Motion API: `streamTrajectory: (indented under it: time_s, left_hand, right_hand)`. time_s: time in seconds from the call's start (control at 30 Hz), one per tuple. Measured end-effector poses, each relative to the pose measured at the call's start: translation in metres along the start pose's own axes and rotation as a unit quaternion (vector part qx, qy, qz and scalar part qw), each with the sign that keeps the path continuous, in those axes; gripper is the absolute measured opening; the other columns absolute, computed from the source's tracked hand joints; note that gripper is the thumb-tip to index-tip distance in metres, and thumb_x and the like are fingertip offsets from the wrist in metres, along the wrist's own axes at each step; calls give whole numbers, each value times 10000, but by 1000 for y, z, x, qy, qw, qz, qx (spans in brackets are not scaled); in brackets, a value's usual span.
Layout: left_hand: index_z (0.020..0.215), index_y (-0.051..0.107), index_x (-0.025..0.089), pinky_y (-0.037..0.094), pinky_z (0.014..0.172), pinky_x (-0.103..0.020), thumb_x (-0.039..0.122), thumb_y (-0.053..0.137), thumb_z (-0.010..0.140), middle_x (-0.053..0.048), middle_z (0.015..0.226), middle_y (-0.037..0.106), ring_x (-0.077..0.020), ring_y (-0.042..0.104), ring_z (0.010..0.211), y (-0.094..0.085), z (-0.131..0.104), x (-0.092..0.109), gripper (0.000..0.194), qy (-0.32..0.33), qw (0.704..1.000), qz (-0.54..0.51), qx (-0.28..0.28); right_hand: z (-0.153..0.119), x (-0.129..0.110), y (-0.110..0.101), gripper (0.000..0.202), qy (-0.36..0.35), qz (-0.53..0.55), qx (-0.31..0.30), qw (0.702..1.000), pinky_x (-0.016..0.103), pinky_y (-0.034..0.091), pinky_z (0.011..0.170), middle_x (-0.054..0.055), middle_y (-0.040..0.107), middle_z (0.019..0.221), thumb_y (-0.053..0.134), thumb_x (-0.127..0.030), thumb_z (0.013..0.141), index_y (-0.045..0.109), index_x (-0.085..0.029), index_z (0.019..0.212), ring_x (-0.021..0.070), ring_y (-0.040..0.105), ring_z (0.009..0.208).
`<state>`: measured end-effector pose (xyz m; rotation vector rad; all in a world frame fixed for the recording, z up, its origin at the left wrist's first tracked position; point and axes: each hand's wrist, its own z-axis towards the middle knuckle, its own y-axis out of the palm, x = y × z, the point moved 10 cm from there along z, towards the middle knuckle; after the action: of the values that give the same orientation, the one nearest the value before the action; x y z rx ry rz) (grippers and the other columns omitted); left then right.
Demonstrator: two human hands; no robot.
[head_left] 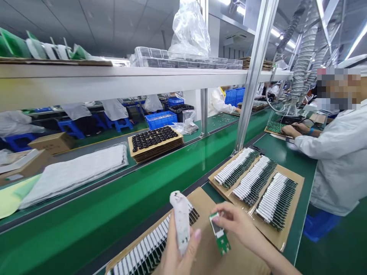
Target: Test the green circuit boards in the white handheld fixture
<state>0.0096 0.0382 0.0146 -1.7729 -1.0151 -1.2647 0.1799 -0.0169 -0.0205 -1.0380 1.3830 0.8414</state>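
My left hand (179, 254) is closed around a long white plastic casing (181, 221) with a rounded top, held upright. To its right, my right hand (232, 221) pinches a small green circuit board (222, 240) that carries a white and dark rectangular part near its upper end. Below both hands lies a brown cardboard sheet (206, 244). On that sheet's left side, a row of boards with white parts (143, 248) stands packed on edge, partly hidden by my left hand.
Right of my hands, another cardboard tray (289, 172) holds three rows of similar boards. A green conveyor belt (120, 214) runs beyond. Black round parts (155, 137) sit on stacked cardboard. A metal post (255, 76) supports an overhead shelf (172, 78). A co-worker (335, 152) works at the right.
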Motion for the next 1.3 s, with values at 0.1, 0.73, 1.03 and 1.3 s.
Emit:
streamTrajectory:
  time_s: [0.1, 0.73, 1.03, 1.3]
  left_hand:
    - [1472, 86, 198, 471, 606, -271, 620, 623, 772, -6, 710, 551, -197, 521, 622, -12, 5, 8, 978, 4, 1000, -24, -7]
    - [1455, 205, 201, 424, 511, -239, 460, 665, 805, 2, 679, 557, -144, 469, 540, -10, -4, 10, 837, 19, 989, -146, -18]
    - [1441, 215, 175, 443, 535, -255, 345, 641, 841, -42, 866, 528, -135, 466, 611, 2, -8, 17, 756, 28, 985, -159, -66]
    - [1418, 235, 163, 442, 508, -242, 357, 638, 844, -27, 836, 508, -130, 467, 606, 11, -7, 12, 728, 33, 981, -162, -97]
  right_hand:
    - [-5, 43, 15, 166, 20, -166, -53, 985, 261, 420, 651, 25, 594, 782, 630, -316, 791, 697, -189, 874, 157, 557, 715]
    - [106, 30, 63, 349, -81, -274, -93, 954, 327, 413, 927, 68, 649, 1097, 481, -315, 901, 614, -244, 1216, 216, 571, 1065]
    - [101, 15, 38, 278, -92, -198, -2, 976, 319, 467, 720, 68, 664, 798, 551, -333, 833, 675, -139, 990, 199, 608, 728]
    - [24, -102, 8, 357, -199, 31, 113, 973, 302, 482, 808, 46, 658, 943, 631, -430, 816, 633, -203, 1091, 173, 596, 869]
